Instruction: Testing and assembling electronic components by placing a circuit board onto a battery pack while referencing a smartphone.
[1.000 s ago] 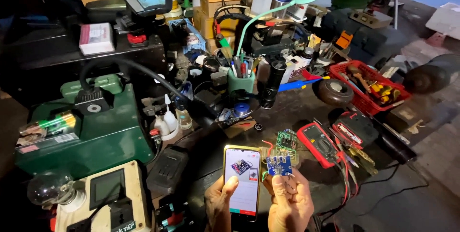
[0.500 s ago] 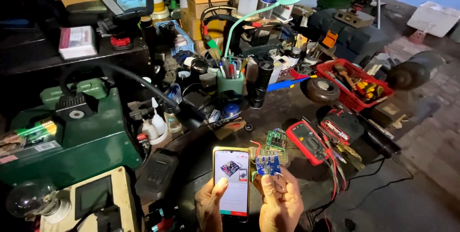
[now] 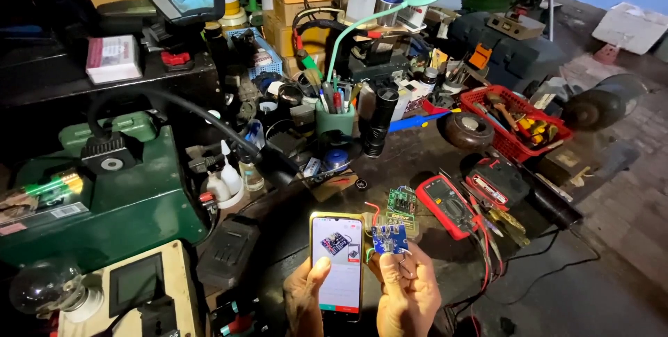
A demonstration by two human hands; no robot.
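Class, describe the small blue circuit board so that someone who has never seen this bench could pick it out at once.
Start at the phone with the lit screen, held upright in the left hand at the bottom of the view. Just beside it, the right hand pinches the small blue circuit board. Unlike the green board lying behind it on the bench, it is blue and held up.

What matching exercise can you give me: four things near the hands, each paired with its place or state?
Things:
1. phone
2. small blue circuit board
3. red multimeter
4. green circuit board

Places or states:
A. lying on the bench right of the hands
B. held in the left hand, screen lit
C. pinched in the right hand
D. lying just beyond the blue board

Pairs: 1-B, 2-C, 3-A, 4-D
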